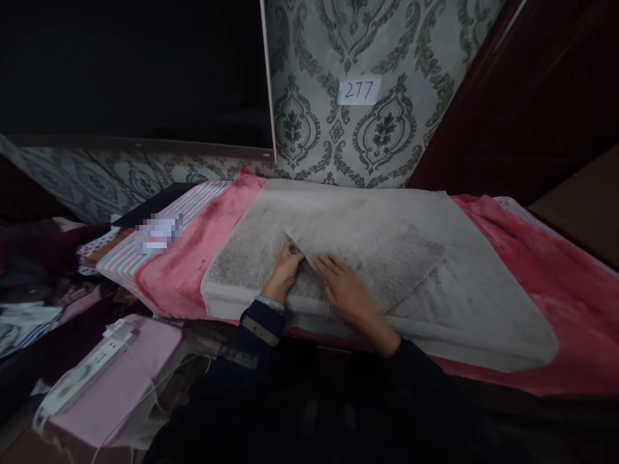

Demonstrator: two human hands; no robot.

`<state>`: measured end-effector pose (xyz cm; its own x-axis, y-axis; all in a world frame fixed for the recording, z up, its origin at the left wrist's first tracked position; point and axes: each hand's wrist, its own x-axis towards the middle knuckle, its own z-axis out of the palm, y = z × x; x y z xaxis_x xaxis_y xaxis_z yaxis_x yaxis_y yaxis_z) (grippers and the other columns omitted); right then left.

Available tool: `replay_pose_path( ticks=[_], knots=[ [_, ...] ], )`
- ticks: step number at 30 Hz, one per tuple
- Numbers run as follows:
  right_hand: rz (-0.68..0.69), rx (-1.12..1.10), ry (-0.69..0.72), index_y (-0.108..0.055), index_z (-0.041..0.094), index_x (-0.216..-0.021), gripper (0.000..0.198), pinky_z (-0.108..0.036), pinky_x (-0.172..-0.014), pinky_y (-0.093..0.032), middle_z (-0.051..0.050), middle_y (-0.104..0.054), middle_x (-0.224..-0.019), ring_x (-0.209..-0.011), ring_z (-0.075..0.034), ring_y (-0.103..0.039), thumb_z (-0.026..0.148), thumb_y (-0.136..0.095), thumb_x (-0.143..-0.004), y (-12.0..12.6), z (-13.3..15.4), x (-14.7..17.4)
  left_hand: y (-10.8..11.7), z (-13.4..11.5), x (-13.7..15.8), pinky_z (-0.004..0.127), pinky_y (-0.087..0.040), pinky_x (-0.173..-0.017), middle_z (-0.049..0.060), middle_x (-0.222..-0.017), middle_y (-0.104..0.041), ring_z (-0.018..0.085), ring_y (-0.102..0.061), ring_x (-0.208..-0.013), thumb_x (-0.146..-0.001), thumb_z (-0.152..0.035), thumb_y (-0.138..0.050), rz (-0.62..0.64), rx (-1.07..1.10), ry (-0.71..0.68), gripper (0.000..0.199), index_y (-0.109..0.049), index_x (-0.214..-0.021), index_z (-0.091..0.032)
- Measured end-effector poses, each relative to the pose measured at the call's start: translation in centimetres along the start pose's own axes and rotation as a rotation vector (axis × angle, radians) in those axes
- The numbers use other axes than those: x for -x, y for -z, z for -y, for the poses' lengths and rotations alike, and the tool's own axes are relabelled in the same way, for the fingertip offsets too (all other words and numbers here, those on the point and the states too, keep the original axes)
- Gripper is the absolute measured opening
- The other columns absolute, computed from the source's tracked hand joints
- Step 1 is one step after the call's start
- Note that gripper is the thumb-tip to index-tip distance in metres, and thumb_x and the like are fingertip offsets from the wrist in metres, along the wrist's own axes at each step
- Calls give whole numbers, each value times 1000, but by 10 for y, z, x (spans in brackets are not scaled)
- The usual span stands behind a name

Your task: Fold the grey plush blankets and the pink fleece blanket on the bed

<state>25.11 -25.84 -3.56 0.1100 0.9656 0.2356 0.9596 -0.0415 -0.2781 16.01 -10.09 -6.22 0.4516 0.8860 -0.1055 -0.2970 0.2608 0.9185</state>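
Note:
A grey plush cloth [387, 258], darker and rougher in texture, lies with slanted edges on a pale grey cloth [493, 303]. My left hand [285, 267] pinches the dark cloth near its left corner, thumb and fingers together at a slanted edge. Just to the right, my right hand [348, 290] rests flat on the same cloth with its fingers stretched out, slightly blurred by motion. The pale cloth hangs down over the front edge near my wrists.
Under the cloths is a pink-red blanket [174, 283]. A television [135, 71] stands behind on the left. At lower left, a power strip [82, 377] with cables lies on a pink stool [130, 393]. A paper marked 277 [358, 91] is on the wall.

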Motion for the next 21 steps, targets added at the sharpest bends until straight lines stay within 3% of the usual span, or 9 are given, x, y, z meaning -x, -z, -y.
replay_pose_path(
  ticks=[2,7,10,12,15,18,21],
  knots=[
    [25,2,34,-46,11,-154,62,-50,-122,-31,-13,-40,-161,-151,-29,-32,14,-44,-92,2,-2,0,0,-1,1,23,-51,-63,1,-86,-71,16,-67,-75,-59,-8,-73,17,13,0,43,-61,-99,-18],
    [68,-4,49,-48,16,-154,53,-45,-120,-33,-13,-46,-157,-147,-26,-39,36,-36,-106,29,-14,-26,2,-6,3,24,-50,-61,0,-81,-71,16,-65,-70,-57,-13,-80,13,2,30,45,-61,-97,-19],
    [41,91,9,-38,23,-160,59,-54,-123,-25,-11,-31,-166,-154,-31,-24,48,-37,-107,37,-24,-46,4,-7,1,26,-52,-63,2,-83,-72,18,-67,-73,-54,-15,-83,15,-16,24,50,-63,-100,-17],
    [97,133,20,-32,28,-162,61,-60,-123,-21,-7,-23,-169,-157,-32,-16,53,-37,-106,32,-31,-54,5,-7,0,26,-51,-62,2,-82,-73,19,-68,-72,-54,-15,-82,-5,-42,10,51,-64,-102,-17],
    [193,128,54,-28,32,-163,62,-61,-123,-21,-4,-21,-170,-157,-31,-14,56,-33,-106,20,-42,-60,4,-8,-2,26,-52,-61,2,-82,-75,19,-69,-71,-54,-14,-77,-15,-47,11,52,-63,-104,-17],
    [220,126,59,-30,34,-162,60,-61,-123,-22,-3,-22,-169,-156,-30,-17,57,-33,-106,22,-64,-64,2,-10,-2,25,-51,-58,1,-81,-74,19,-69,-68,-51,-12,-76,-23,-23,45,54,-60,-102,-18],
    [189,206,-70,-33,33,-161,59,-62,-122,-20,-4,-23,-169,-156,-31,-18,54,-35,-106,40,-106,-66,-1,-14,0,24,-50,-56,1,-78,-74,19,-70,-67,-50,-11,-75,-19,-13,43,54,-60,-101,-18]
  ],
)
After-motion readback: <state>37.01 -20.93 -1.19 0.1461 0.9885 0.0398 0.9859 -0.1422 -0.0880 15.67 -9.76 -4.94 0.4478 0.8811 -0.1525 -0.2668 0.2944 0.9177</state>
